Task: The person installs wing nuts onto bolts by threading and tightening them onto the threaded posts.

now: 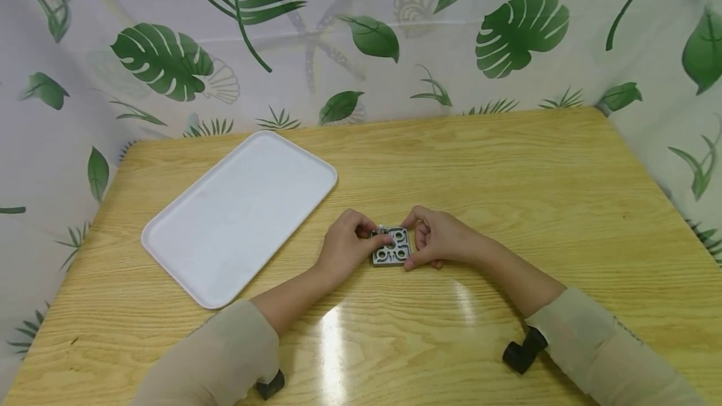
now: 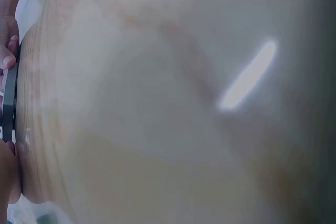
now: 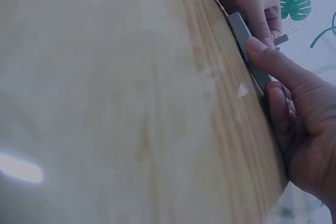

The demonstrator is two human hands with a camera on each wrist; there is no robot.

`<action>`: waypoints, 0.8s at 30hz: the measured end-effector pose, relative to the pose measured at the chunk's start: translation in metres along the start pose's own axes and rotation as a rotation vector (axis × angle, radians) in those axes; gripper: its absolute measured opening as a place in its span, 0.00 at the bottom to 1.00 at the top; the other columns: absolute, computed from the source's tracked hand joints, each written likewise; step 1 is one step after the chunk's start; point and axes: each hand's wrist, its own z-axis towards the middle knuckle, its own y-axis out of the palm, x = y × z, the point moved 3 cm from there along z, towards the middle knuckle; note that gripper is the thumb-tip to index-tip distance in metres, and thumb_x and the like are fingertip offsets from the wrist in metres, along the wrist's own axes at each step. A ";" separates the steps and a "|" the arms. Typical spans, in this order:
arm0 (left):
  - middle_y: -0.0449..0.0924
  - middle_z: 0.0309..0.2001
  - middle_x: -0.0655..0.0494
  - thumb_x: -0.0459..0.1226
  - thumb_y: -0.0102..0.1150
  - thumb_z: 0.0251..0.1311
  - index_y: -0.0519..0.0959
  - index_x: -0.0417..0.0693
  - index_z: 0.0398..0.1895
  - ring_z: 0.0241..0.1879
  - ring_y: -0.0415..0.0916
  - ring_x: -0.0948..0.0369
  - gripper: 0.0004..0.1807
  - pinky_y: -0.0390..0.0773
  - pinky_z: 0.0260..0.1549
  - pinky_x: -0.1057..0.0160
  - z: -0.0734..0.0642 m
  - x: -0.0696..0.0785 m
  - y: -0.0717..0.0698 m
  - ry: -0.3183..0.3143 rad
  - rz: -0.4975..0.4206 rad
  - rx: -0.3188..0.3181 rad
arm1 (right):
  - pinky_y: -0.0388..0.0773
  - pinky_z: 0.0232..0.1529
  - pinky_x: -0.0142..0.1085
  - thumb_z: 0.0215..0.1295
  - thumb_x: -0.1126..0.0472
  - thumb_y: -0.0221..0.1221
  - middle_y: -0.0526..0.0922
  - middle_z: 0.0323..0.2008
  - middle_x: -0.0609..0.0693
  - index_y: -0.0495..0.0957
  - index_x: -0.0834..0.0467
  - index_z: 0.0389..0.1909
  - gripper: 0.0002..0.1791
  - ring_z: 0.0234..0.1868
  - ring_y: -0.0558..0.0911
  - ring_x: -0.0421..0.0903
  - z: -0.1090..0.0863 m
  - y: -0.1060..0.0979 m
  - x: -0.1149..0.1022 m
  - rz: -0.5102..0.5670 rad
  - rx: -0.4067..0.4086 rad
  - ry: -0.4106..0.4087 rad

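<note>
A small square grey plate [image 1: 392, 262] with several round holes and raised grooves lies near the middle of the table in the head view. My left hand [image 1: 351, 242] grips its left side, the thumb pressed on the top face and the fingers at the far left edge. On the other side my right hand [image 1: 445, 237] pinches the plate's right edge, thumb at the near corner and index finger at the far corner. A short grey peg [image 3: 282, 39] stands up from the plate beside the left fingers in the right wrist view; how it is joined is hidden.
A white rectangular tray [image 1: 237, 215] lies angled to the left of the hands on the wooden table [image 1: 507, 168]. Behind and beside the table hangs a leaf-patterned cloth [image 1: 429, 36]. Black fittings [image 1: 524, 349] stick out below the sleeves.
</note>
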 end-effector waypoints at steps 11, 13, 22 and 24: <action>0.76 0.39 0.59 0.45 0.66 0.56 0.80 0.49 0.42 0.38 0.73 0.64 0.14 0.74 0.41 0.65 0.014 -0.002 -0.010 -0.025 0.074 -0.240 | 0.74 0.14 0.33 0.39 0.54 0.77 0.77 0.22 0.52 0.66 0.61 0.50 0.39 0.14 0.73 0.43 -0.001 -0.002 -0.001 0.014 -0.003 0.007; 0.76 0.39 0.60 0.45 0.64 0.57 0.80 0.50 0.44 0.39 0.73 0.64 0.14 0.73 0.42 0.64 0.018 -0.002 -0.013 -0.031 0.080 -0.306 | 0.73 0.14 0.33 0.39 0.54 0.77 0.77 0.22 0.52 0.67 0.61 0.50 0.39 0.14 0.73 0.43 -0.001 -0.002 -0.002 0.015 -0.001 0.009; 0.80 0.46 0.56 0.39 0.68 0.53 0.75 0.46 0.54 0.41 0.75 0.62 0.24 0.76 0.42 0.65 0.012 -0.006 -0.017 -0.051 -0.111 -0.290 | 0.72 0.14 0.32 0.40 0.55 0.76 0.77 0.21 0.51 0.66 0.61 0.51 0.38 0.14 0.72 0.42 -0.002 -0.002 -0.004 0.022 -0.005 0.006; 0.79 0.47 0.55 0.39 0.71 0.51 0.75 0.46 0.53 0.41 0.76 0.62 0.26 0.77 0.41 0.65 0.007 -0.004 -0.016 -0.074 -0.177 -0.211 | 0.72 0.14 0.32 0.40 0.55 0.76 0.77 0.21 0.51 0.66 0.61 0.51 0.38 0.14 0.72 0.42 -0.002 -0.002 -0.004 0.019 -0.007 0.005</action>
